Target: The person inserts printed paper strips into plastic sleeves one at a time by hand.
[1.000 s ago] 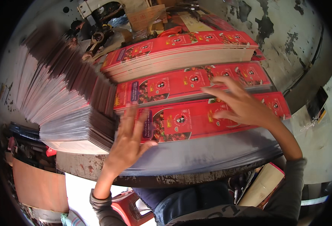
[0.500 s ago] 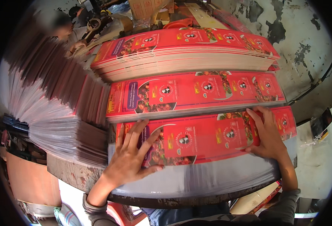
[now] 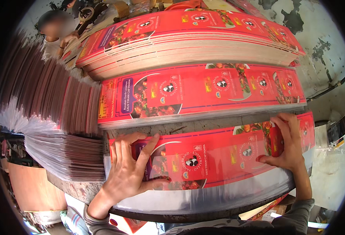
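A long red printed cardboard strip [image 3: 223, 156] lies in front of me over a stack of clear plastic sleeves [image 3: 223, 199]. Across its left part is my left hand [image 3: 127, 168], fingertips at the far edge and thumb near the close edge. My right hand [image 3: 285, 147] grips the right part the same way, fingers bent over the far edge and thumb toward me. Whether a sleeve covers the strip is hard to tell. Beyond it lies a stack of matching red strips [image 3: 194, 84] with a glossy plastic edge.
A taller stack of red strips [image 3: 168, 29] stands farther back. At left, plastic-sleeved strips [image 3: 43, 90] lean in a dense row, with a plastic bundle [image 3: 63, 154] before them. Another person [image 3: 54, 29] is at the far left. A peeling wall [image 3: 317, 47] borders the right.
Both hands and the nearest strip have come toward me, and the gap to the middle stack is wider, showing bare tabletop. The view has shifted too.
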Tool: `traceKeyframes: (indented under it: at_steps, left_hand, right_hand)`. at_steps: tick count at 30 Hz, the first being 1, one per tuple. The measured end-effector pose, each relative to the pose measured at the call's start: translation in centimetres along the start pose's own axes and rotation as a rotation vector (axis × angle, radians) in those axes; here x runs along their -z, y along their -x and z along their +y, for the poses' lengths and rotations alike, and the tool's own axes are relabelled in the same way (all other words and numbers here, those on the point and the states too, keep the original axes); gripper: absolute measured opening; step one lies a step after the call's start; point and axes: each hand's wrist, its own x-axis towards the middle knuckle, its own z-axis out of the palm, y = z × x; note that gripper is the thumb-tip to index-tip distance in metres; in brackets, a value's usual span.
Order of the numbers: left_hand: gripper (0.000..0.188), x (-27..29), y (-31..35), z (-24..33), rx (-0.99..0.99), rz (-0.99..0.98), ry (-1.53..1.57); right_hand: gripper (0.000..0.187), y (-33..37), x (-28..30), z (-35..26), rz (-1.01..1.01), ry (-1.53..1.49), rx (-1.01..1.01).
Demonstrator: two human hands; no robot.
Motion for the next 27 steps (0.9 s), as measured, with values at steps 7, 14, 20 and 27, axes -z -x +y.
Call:
traceKeyframes:
  at_steps: [7, 14, 20, 27]
  left_hand:
    - [0.071, -0.1, -0.2, -0.1, -0.034, 0.058, 0.043]
    - [0.048, -0.8, -0.3, -0.8, -0.126, 0.157, 0.120]
    - [0.044, 0.1, 0.0, -0.3, -0.104, 0.125, -0.089]
    - [0.077, 1.2, 1.6, 0.6, -0.100, 0.096, -0.032]
  right_hand:
    - [0.072, -0.1, -0.3, 0.3, 0.067, -0.064, 0.019]
    - [0.046, 0.0, -0.8, 0.6, 0.003, -0.157, 0.009]
    - [0.031, -0.4, -1.1, 0.6, 0.013, -0.148, 0.032]
    - [0.033, 1.0, 1.2, 0.4, 0.192, -0.047, 0.014]
